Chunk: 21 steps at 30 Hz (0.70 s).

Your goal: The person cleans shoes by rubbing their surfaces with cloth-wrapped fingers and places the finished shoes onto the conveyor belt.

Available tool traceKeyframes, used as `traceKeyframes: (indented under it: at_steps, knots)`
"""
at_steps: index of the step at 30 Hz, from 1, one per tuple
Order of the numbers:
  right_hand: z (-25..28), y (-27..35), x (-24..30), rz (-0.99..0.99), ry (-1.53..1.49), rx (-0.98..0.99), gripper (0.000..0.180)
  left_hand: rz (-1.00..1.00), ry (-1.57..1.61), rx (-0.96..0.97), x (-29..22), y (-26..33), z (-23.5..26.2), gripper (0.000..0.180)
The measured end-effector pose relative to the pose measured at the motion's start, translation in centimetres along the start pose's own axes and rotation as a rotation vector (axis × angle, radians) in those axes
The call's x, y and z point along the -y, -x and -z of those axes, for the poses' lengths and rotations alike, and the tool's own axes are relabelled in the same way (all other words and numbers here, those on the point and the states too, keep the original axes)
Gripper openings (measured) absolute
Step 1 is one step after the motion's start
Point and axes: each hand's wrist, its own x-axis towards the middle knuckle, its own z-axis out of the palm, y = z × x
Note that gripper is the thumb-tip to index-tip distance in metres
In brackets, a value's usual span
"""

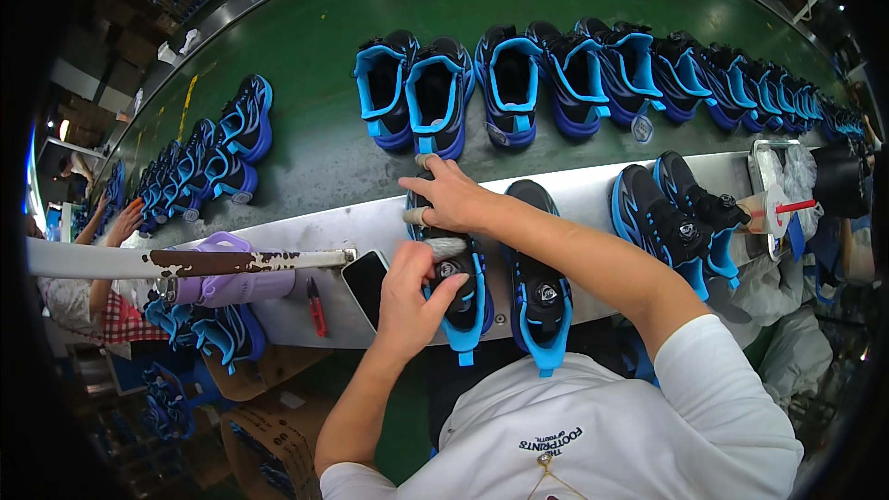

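Note:
A black and blue sneaker [469, 307] lies on the steel shelf [583, 187] in front of me, toe pointing away. My right hand [451, 199] reaches across and grips its front end; two fingers are wrapped in tape. My left hand [410, 294] is closed on a small brush [445, 246] whose pale bristles touch the shoe's upper near the round dial. The matching second sneaker [542, 301] lies just to the right, untouched.
A dark phone [364, 283], a red pen [316, 306] and a purple object [229, 268] lie on the shelf to the left. Another pair [674, 218] and a cup with a red-handled tool [776, 209] sit right. Rows of sneakers [519, 74] line the green belt [324, 46]. Another person's hand [124, 220] works far left.

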Motion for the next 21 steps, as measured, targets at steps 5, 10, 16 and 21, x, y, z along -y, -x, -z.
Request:
traceKeyframes:
  at_steps: [5,10,16,21]
  knots:
    - [-0.1,0.0,-0.4,0.037,-0.015,-0.01,0.061,-0.318,0.01,0.117,0.0,-0.7,0.8,0.04]
    - [0.2,-0.1,0.1,0.026,-0.034,0.005,0.057,-0.161,0.15,0.065,0.9,-0.4,-0.8,0.031]
    - [0.9,0.5,-1.5,0.123,-0.024,-0.16,0.04,-0.286,-0.011,-0.051,-2.5,1.9,0.6,0.025]
    - [7.1,2.9,0.4,0.315,-0.147,0.084,0.027,0.663,1.14,0.211,-0.5,6.5,-0.3,0.03]
